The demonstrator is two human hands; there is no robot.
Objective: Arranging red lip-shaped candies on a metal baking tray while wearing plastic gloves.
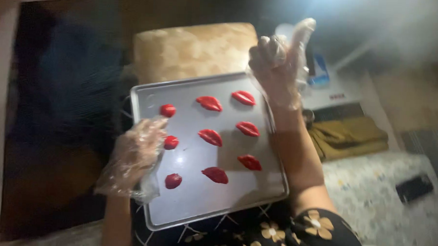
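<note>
Nine red pieces on tray

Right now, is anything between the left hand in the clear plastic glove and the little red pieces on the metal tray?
Nothing visible. The gloved left hand grips the silver metal tray edge, beside the round red pieces.

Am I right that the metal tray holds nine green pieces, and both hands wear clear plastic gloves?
Not quite: the head view shows the nine pieces on the metal tray are red, not green. The left hand and right hand do wear clear plastic gloves.
</note>
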